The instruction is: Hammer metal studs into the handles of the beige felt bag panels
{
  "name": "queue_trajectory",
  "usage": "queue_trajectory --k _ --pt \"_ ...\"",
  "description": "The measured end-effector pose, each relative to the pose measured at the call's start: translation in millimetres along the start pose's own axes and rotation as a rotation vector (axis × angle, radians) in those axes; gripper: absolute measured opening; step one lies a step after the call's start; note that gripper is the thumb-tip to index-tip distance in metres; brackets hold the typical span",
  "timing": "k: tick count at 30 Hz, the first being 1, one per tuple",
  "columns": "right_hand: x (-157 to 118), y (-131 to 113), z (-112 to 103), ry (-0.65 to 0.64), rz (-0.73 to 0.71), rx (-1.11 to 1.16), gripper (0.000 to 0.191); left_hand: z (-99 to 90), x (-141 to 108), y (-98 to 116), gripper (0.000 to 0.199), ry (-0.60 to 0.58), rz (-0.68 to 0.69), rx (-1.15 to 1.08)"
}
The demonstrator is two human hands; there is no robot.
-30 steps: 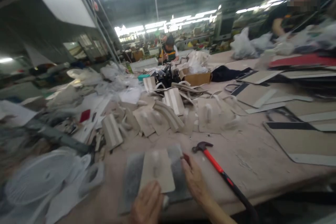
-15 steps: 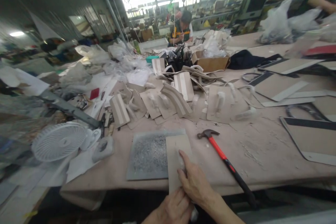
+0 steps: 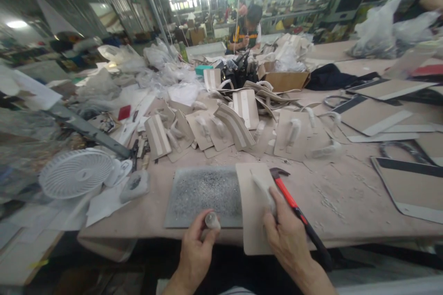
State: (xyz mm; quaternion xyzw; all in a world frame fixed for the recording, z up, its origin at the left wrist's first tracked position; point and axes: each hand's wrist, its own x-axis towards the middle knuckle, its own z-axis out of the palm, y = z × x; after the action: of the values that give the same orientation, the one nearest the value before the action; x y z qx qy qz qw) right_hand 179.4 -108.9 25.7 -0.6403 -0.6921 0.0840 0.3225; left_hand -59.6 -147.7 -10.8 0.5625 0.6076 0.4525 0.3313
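In my left hand (image 3: pixel 194 250), thumb and fingers close around a short metal cylinder (image 3: pixel 212 221) with a round end, perhaps a punch or setting tool. It is held just above the front edge of a worn grey metal plate (image 3: pixel 182 193). My right hand (image 3: pixel 290 233) grips a beige panel (image 3: pixel 254 235) by its handle (image 3: pixel 259 186), which is wrapped in pale plastic. The panel is raised and covers the plate's right edge. Just right of it, a claw hammer (image 3: pixel 294 205) with a red and black handle lies on the table.
Similar beige panels with handles (image 3: pixel 207 131) are piled across the table's middle. At left stand a white fan (image 3: pixel 78 173) and a grey block (image 3: pixel 135 185). Flat beige pieces with dark strips (image 3: pixel 408 184) lie at right. Behind the piles sits a person (image 3: pixel 247 32).
My hands have moved apart. The right hand has shifted right with the beige panel, partly covering the hammer's surroundings. My left hand has moved left, and the metal cylinder now shows clearly in it.
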Motion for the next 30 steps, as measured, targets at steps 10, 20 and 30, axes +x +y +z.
queue_trajectory --k 10,20,30 --pt "-45.4 -22.6 60.8 -0.494 0.044 -0.114 0.048 46.4 97.4 18.9 0.027 -0.109 -0.126 -0.452" --pt "-36.3 -21.5 39.0 -0.478 0.072 0.059 0.049 94.2 117.3 -10.4 0.031 -0.206 -0.105 -0.484" --pt "9.1 86.5 -0.5 -0.178 0.171 -0.474 0.025 91.9 116.8 -4.2 0.028 -0.221 -0.099 -0.456"
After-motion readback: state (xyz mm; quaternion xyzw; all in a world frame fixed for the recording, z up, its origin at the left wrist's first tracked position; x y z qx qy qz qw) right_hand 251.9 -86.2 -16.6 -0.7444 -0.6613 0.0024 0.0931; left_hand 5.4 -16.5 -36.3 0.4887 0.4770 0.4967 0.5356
